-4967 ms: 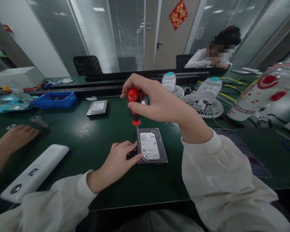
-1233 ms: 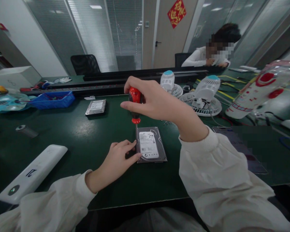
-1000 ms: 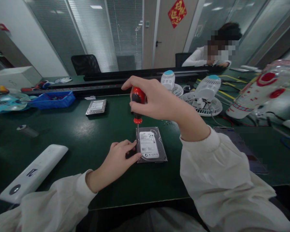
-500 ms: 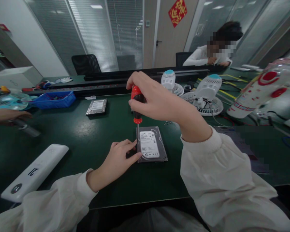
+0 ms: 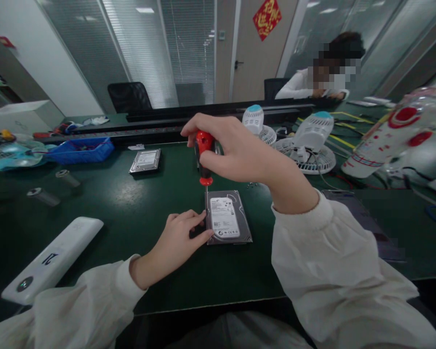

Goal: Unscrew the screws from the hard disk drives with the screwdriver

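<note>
The right hand has a screwdriver in its grip. The fingers curl around the red and black handle, and the tool stands almost straight up. Its thin rod points down at the left edge of a hard drive. The tip is too small to see well.

The hard drive lies flat on the green worktop, in the middle, with its white label facing up. The left hand touches the drive's left edge. Its grip is a little wide, with the thumb and pointing finger apart.

Some tiny metal bits lie just past the drive, on the right. A second drive lies farther away, to the left. On the left side are two metal cylinders and a long white gadget. A blue tray sits far left.
</note>
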Tool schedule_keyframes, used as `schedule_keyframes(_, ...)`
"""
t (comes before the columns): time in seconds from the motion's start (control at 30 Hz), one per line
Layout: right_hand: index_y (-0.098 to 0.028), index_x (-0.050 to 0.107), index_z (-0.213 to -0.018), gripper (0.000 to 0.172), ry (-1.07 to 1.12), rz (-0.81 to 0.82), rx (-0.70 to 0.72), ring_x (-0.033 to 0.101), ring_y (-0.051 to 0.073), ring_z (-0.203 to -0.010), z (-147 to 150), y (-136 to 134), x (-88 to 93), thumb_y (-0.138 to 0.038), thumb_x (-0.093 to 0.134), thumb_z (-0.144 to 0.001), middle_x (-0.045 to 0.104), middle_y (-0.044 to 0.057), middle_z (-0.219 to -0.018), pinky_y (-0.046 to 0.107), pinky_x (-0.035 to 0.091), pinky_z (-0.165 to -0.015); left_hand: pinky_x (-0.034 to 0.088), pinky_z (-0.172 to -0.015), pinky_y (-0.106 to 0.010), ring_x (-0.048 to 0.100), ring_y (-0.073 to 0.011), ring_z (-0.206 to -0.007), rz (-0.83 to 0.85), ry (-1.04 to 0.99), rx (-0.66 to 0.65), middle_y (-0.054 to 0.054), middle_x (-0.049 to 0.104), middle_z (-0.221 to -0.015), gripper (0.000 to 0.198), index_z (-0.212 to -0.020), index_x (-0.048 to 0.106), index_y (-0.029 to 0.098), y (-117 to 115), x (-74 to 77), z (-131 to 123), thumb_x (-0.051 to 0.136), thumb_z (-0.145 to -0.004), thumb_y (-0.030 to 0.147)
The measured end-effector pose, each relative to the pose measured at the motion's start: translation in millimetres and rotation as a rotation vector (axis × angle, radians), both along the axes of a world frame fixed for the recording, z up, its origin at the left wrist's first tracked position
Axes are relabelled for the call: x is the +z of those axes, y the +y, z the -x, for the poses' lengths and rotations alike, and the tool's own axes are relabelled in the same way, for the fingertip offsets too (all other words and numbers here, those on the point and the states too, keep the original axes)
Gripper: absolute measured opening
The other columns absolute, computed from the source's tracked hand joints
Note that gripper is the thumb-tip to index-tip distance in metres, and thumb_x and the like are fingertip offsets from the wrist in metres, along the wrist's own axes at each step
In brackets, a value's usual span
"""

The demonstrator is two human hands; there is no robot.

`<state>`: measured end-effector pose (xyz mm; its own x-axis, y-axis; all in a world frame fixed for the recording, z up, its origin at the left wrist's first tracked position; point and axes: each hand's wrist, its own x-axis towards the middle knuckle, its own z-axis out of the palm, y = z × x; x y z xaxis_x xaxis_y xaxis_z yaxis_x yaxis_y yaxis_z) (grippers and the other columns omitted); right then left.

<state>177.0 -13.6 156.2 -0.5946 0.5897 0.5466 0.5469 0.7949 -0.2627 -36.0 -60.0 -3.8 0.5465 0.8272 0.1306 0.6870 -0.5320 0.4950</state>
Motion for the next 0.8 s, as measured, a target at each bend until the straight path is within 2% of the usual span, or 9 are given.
schedule_keyframes(0.07,-0.018,0.066,-0.12,0.02,-0.009,-0.044,-0.037,0.068,0.02,-0.107,1.3,-0.5,-0.4,-0.026,0.059,-0.103,0.076,0.007,-0.117,0.037,0.052,-0.099,0.054,-0.099,-0.05,0.075,-0.0277,-0.099,-0.002,0.001,0.006,-0.006,0.079,-0.11,0.04,-0.14,0.077,0.022,-0.4,0.4,-0.4,0.074,-0.104,0.04)
schedule_keyframes(0.13,-0.017,0.067,-0.119,0.022,-0.012,-0.057,-0.054,0.069,0.021,-0.106,1.7,-0.8,-0.6,-0.034,0.06,-0.107,0.076,0.007,-0.116,0.038,0.051,-0.096,0.054,-0.099,-0.05,0.076,-0.0278,-0.1,-0.007,-0.001,0.007,-0.006,0.079,-0.11,0.04,-0.139,0.077,0.022,-0.7,0.7,-0.3,0.074,-0.104,0.04)
schedule_keyframes(0.2,-0.016,0.066,-0.123,0.022,-0.01,-0.03,-0.055,0.068,0.02,-0.103,1.3,-1.0,-0.6,-0.028,0.058,-0.107,0.076,0.007,-0.116,0.036,0.049,-0.092,0.054,-0.099,-0.05,0.076,-0.0278,-0.101,-0.009,-0.006,0.003,-0.006,0.079,-0.11,0.039,-0.139,0.077,0.021,-0.8,0.8,0.1,0.074,-0.104,0.039)
schedule_keyframes(0.27,-0.014,0.063,-0.128,0.028,-0.005,-0.01,-0.044,0.067,0.018,-0.102,0.6,-1.2,-0.6,-0.016,0.054,-0.102,0.075,0.007,-0.119,0.035,0.048,-0.09,0.054,-0.098,-0.049,0.076,-0.028,-0.103,-0.003,-0.005,-0.001,-0.006,0.079,-0.112,0.04,-0.14,0.077,0.021,-0.7,1.0,0.6,0.074,-0.104,0.038)
schedule_keyframes(0.33,-0.013,0.063,-0.129,0.032,-0.001,0.001,-0.034,0.066,0.018,-0.102,0.3,-1.3,-0.6,-0.012,0.051,-0.099,0.074,0.007,-0.121,0.034,0.047,-0.09,0.053,-0.099,-0.05,0.076,-0.0283,-0.104,0.008,-0.001,-0.001,-0.007,0.079,-0.114,0.041,-0.141,0.076,0.02,-0.5,1.4,0.9,0.074,-0.105,0.039)
schedule_keyframes(0.53,-0.016,0.065,-0.111,0.017,-0.028,-0.025,-0.095,0.063,0.019,-0.092,-0.1,-0.3,-1.0,-0.031,0.058,-0.104,0.073,0.005,-0.107,0.035,0.043,-0.083,0.054,-0.1,-0.052,0.075,-0.0286,-0.102,0.015,0.0,-0.003,-0.008,0.079,-0.114,0.042,-0.141,0.076,0.018,-1.0,2.7,0.7,0.073,-0.105,0.04)
schedule_keyframes(0.6,-0.017,0.063,-0.109,0.013,-0.031,-0.04,-0.081,0.061,0.018,-0.093,-1.4,0.9,-1.5,-0.027,0.06,-0.101,0.072,0.005,-0.107,0.035,0.043,-0.082,0.054,-0.099,-0.051,0.075,-0.0282,-0.102,0.018,-0.004,-0.004,-0.008,0.078,-0.114,0.042,-0.141,0.076,0.018,-1.1,2.6,0.7,0.073,-0.105,0.041)
schedule_keyframes(0.7,-0.017,0.058,-0.114,0.021,-0.022,-0.037,-0.044,0.058,0.018,-0.097,-2.9,1.7,-2.3,-0.017,0.059,-0.093,0.067,0.007,-0.117,0.035,0.045,-0.086,0.053,-0.099,-0.051,0.075,-0.0281,-0.102,0.024,-0.006,-0.009,-0.008,0.078,-0.114,0.043,-0.142,0.075,0.018,-0.6,2.1,1.0,0.072,-0.106,0.042)
schedule_keyframes(0.8,-0.016,0.055,-0.12,0.026,-0.039,-0.052,-0.023,0.057,0.019,-0.103,-2.2,1.3,-2.8,-0.021,0.059,-0.095,0.063,0.008,-0.124,0.035,0.046,-0.09,0.052,-0.097,-0.05,0.075,-0.0281,-0.102,0.023,-0.006,-0.013,-0.008,0.078,-0.114,0.043,-0.142,0.075,0.018,-0.2,1.5,0.9,0.072,-0.106,0.042)
